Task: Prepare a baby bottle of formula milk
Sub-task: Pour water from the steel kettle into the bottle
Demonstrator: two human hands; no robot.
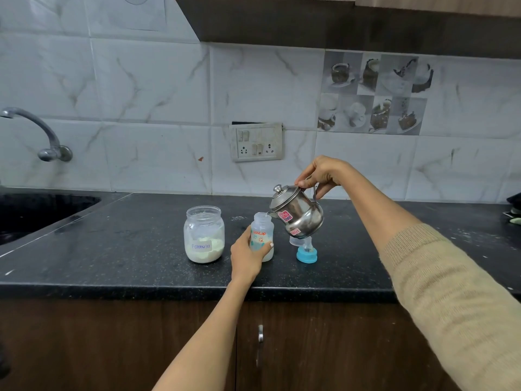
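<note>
your left hand (248,256) grips the upright bottle (262,238) on the worktop (112,249), your right hand (318,173) holds the kettle (298,214) tilted just to its right, spout at the bottle's open mouth, so pour leftward.

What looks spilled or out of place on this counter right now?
Pale specks and smears dot the black counter at its right end, possibly spilled powder. The formula jar stands with no lid on it. The kettle is tilted only because it is being tipped at the bottle.
</note>
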